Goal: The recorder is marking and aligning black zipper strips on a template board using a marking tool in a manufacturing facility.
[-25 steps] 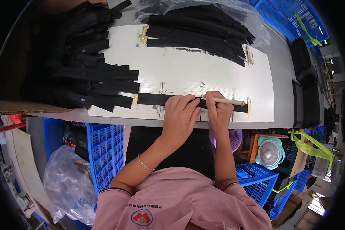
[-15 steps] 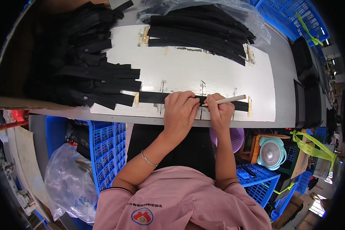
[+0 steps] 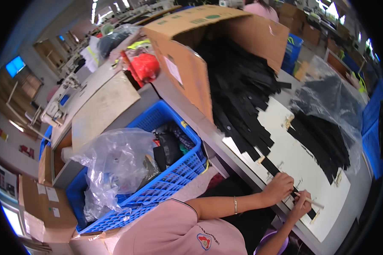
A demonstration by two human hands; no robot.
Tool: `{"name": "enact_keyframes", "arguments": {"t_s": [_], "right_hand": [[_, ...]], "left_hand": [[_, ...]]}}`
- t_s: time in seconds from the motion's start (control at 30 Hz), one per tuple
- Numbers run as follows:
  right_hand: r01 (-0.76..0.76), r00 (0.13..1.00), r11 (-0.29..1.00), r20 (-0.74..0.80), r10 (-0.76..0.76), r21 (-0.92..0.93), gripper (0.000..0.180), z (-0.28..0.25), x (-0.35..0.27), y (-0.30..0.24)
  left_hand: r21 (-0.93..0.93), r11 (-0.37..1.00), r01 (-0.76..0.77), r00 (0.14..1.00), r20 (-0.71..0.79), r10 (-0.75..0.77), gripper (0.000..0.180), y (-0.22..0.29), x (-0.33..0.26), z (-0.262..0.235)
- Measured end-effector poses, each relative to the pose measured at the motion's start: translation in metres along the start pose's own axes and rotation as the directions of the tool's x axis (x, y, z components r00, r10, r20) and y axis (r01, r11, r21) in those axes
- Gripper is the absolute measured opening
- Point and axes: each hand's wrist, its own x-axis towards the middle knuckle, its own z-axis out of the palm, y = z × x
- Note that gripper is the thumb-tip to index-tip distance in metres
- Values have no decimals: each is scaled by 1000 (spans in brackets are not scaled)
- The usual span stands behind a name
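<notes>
A narrow black fabric strip (image 3: pixel 269 166) lies along the near edge of a white board (image 3: pixel 295 158), which has small tape tabs and dark marks on it. My left hand (image 3: pixel 278 188) is closed, its bent fingers pressed together on the strip and holding it down. Just to its right, my right hand (image 3: pixel 301 206) grips a slim white pen (image 3: pixel 316 205), tilted over the strip. The pen's tip is too small to make out. Farther back on the board is a bundle of black strips (image 3: pixel 321 142).
A cardboard box (image 3: pixel 185 72) lies on its side, with a heap of black strips (image 3: pixel 238 91) spilling onto the board. Left of me stands a blue plastic crate (image 3: pixel 170 180) with a clear plastic bag (image 3: pixel 115 161). Another clear bag (image 3: pixel 327 100) covers the far table side.
The head view has swung left and tilted, so the board and both hands appear at the lower right. Both hands stay at the strip, with the pen still in the right.
</notes>
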Motion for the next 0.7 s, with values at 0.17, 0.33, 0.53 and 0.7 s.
{"name": "enact_keyframes", "arguments": {"t_s": [0.17,0.33,0.53,0.7], "right_hand": [[161,956,978,-225,-189,-135,30,5,-23,-14],[339,926,727,73,-371,-598,36,-35,-40,26],[199,945,616,-16,-326,-762,38,-97,-43,72],[387,811,376,117,-572,-842,34,-94,-33,57]], "left_hand": [[-24,1000,0,1000,-15,-1,15,-3,2,-1],[3,1000,1,999,-43,-1,15,-10,4,0],[-19,999,-31,998,-50,30,16,-10,2,8],[5,1000,23,1000,-16,-23,14,-11,0,5]]}}
